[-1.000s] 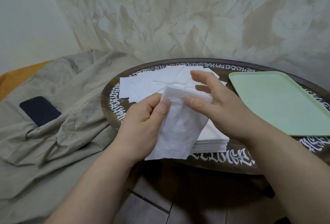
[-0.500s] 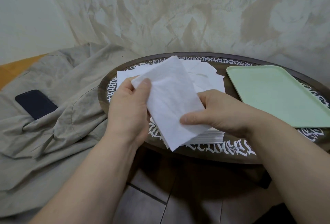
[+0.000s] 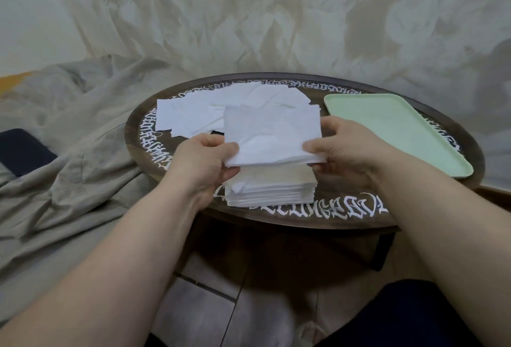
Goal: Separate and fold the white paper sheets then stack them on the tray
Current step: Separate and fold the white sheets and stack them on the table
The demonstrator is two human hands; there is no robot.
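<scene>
a round dark wooden worktop (image 3: 409, 208) with white script lettering around its rim stands over a tiled floor (image 3: 210, 316). left of it lies a rumpled beige cloth (image 3: 69, 180), and a dark phone (image 3: 22, 150) rests on that cloth near the left edge. behind everything hangs a pale, creased backdrop cloth (image 3: 276, 15). a strip of orange (image 3: 13, 79) shows at far left.

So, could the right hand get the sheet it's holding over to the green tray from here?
Probably yes. The right hand pinches the white sheet at its right edge, and the green tray lies just beside it on the table, bare, with nothing between them. The left hand would need to let go first.
</scene>
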